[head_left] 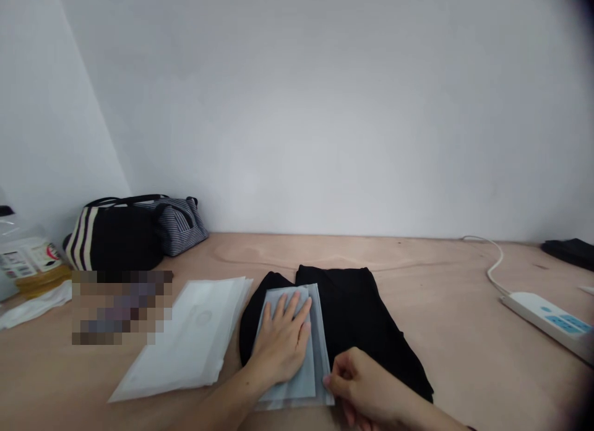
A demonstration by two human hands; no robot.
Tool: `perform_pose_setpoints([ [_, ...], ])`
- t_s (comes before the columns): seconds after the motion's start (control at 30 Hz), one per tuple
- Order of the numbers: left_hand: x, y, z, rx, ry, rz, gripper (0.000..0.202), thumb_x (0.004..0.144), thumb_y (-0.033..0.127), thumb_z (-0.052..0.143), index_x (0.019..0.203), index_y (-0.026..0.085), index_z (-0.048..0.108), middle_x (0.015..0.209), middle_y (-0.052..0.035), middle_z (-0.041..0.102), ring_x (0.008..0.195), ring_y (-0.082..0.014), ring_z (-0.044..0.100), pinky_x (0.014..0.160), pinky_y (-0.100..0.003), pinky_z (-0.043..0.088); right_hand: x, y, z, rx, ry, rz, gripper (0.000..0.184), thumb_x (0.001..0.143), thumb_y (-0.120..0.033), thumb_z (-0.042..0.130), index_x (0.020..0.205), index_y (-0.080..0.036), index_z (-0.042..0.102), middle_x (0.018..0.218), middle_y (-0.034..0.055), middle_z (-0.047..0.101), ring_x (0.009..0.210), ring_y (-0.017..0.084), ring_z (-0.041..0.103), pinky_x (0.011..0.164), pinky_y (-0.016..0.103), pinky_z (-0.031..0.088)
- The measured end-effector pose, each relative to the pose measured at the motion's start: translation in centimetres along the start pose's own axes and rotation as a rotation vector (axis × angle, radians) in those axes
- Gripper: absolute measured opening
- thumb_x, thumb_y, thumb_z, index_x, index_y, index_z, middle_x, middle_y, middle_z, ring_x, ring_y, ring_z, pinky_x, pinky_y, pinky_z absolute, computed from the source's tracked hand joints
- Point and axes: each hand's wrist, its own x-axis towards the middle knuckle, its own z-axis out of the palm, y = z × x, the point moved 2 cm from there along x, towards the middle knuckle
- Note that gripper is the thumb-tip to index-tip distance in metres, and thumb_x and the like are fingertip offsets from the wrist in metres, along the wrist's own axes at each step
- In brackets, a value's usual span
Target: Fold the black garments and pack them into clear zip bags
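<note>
On the plywood bench point(468, 350) beneath both hands, a frosted plastic bag point(321, 350) lies on folded black fabric point(357, 307). The left hand point(281, 341) presses flat on the bag, fingers spread, not gripping. The right hand point(359, 381) is pinched closed on the bag's near right edge. Left of the grip lies a stack of frosted bags point(185, 338); farther left, a striped tote point(116, 233); right, a power strip point(547, 319). Nothing obstructs either hand.
</note>
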Motion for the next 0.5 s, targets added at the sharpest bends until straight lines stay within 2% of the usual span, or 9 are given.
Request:
perform_pose_setpoints([
  [0.1,0.2,-0.2,-1.3,-0.067,0.074,-0.018,0.045,0.089,0.036,0.028,0.134,0.029,0.026,0.140,-0.0031,0.027,0.127,-0.0262,0.023,0.100,-0.051,0.020,0.1,-0.9,-2.2,-0.021,0.057,-0.105,0.020,0.081,-0.038,0.043,0.077,-0.018,0.044,0.044,-0.0061,0.052,0.024,0.005,0.038,0.023,0.014,0.027],
  [0.17,0.1,-0.5,-2.6,-0.104,0.156,-0.031,0.044,0.090,0.035,0.028,0.132,0.024,0.032,0.137,-0.0054,0.034,0.125,-0.0226,0.028,0.100,-0.044,0.026,1.1,-1.6,-3.5,0.007,0.091,-0.162,0.018,0.081,-0.036,0.043,0.078,-0.018,0.044,0.048,-0.0061,0.053,0.025,0.005,0.039,0.024,0.013,0.025],
  [0.23,-0.4,-1.0,-3.4,-0.103,0.210,-0.035,0.041,0.090,0.035,0.028,0.127,0.022,0.039,0.132,-0.0057,0.040,0.122,-0.0205,0.033,0.099,-0.040,0.028,2.5,-2.0,-4.0,0.050,0.059,-0.162,0.013,0.078,-0.030,0.047,0.075,-0.017,0.046,0.051,-0.0058,0.054,0.028,0.004,0.042,0.026,0.013,0.027],
  [0.33,-1.5,-1.8,-2.8,-0.063,0.168,-0.033,0.041,0.089,0.038,0.030,0.124,0.024,0.044,0.131,-0.0054,0.041,0.121,-0.0223,0.034,0.099,-0.043,0.028,4.8,-1.9,-3.5,0.141,0.038,-0.132,0.010,0.075,-0.026,0.051,0.072,-0.017,0.047,0.053,-0.0052,0.054,0.031,0.005,0.046,0.029,0.013,0.032],
  [0.43,-2.3,-2.3,-1.3,-0.039,0.116,-0.036,0.043,0.089,0.042,0.030,0.129,0.026,0.038,0.135,-0.0055,0.037,0.124,-0.0239,0.030,0.100,-0.046,0.025,6.2,-1.9,-2.7,0.190,0.137,-0.116,0.022,0.078,-0.037,0.047,0.070,-0.017,0.046,0.049,-0.0045,0.053,0.031,0.006,0.047,0.027,0.014,0.032],
  [0.5,-2.4,-2.4,-0.6,-0.041,0.112,-0.042,0.044,0.089,0.042,0.029,0.130,0.027,0.034,0.136,-0.0046,0.034,0.125,-0.0234,0.028,0.101,-0.046,0.024,6.8,-2.3,-2.3,0.134,0.180,-0.120,0.031,0.079,-0.046,0.044,0.069,-0.017,0.048,0.048,-0.0025,0.053,0.030,0.008,0.047,0.026,0.017,0.032],
])
